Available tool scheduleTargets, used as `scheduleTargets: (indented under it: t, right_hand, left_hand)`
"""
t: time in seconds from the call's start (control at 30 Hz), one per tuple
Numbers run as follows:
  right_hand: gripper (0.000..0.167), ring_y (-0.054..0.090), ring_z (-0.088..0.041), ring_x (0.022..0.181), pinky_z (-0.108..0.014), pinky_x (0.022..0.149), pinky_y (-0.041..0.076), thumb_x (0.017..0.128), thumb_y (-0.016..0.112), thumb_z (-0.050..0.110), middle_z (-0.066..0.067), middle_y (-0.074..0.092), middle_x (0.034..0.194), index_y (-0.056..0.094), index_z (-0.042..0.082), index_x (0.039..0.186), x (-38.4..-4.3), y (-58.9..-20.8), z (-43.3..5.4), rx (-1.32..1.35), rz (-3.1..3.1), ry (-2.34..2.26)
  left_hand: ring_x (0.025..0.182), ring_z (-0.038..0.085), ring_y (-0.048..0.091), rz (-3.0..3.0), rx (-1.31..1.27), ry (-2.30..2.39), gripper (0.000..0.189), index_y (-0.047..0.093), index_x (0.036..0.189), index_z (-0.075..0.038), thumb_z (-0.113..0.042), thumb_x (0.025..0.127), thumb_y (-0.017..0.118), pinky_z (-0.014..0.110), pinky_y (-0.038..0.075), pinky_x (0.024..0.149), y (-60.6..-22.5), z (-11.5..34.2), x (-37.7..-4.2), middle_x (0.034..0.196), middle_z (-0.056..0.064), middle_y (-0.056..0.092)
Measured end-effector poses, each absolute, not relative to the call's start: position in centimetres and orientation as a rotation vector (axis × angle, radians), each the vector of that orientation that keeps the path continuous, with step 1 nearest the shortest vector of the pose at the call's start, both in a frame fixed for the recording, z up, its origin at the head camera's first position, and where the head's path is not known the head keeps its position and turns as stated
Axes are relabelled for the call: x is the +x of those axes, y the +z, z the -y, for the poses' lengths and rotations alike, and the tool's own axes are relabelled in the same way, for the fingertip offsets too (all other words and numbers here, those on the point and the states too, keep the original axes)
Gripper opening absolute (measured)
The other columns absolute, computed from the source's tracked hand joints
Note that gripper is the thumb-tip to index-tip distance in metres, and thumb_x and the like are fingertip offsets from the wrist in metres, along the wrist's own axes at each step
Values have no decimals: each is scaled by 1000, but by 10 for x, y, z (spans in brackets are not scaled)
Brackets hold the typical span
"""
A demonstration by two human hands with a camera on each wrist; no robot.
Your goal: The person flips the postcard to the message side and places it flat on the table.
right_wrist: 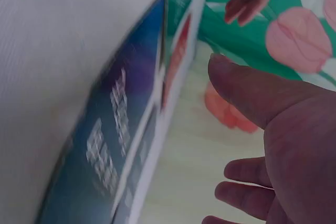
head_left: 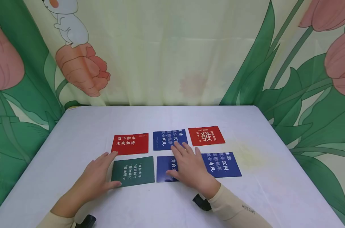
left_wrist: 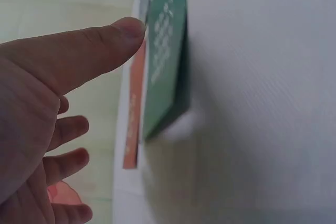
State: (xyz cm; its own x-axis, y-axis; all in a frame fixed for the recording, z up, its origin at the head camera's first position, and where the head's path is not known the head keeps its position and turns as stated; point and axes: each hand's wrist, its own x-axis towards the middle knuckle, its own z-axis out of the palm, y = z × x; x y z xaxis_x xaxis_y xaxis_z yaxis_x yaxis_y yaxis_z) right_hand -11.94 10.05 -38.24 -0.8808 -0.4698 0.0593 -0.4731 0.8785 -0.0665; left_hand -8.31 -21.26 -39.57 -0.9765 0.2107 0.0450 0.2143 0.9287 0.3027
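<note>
Printed cards lie in two rows. At front left is a green card (head_left: 133,171) with white writing. My left hand (head_left: 94,177) is at its left edge, fingers spread, the thumb overlapping the card's corner in the head view. My right hand (head_left: 191,164) has its fingers extended over the front middle blue card (head_left: 163,171), partly hiding it, and nothing is gripped. Beside it lies another blue card (head_left: 225,165). The back row has a red card (head_left: 132,144), a blue card (head_left: 168,139) near my right fingertips, and a second red card (head_left: 206,136).
The cards lie on a table with a white cloth (head_left: 132,205). Behind it hangs a curtain (head_left: 166,63) printed with tulips, leaves and a white rabbit. A faint yellowish stain (head_left: 247,155) marks the cloth right of the cards. Black straps (head_left: 201,202) show at both wrists.
</note>
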Motion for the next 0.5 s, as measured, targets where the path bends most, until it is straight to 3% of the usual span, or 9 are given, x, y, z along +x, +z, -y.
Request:
scheduleTargets:
  t: [0.13,0.5]
  right_hand:
    - [87,37,-35,141,-67,106,32,82,74,58,-8,42,155,47,11,150,-123,-390,-79,854,3009,60]
    - [85,34,-30,143,-63,111,28,81,76,56,0,44,154,47,16,151,-130,-403,-45,997,3155,168]
  left_hand:
    - [126,48,46,3128,-348,-480,112,44,145,-1,-35,52,98,69,41,97,-409,219,-88,136,26,52]
    - [128,47,43,3186,-405,-526,100,54,140,-3,-40,56,96,68,45,93,-417,221,-90,133,21,57]
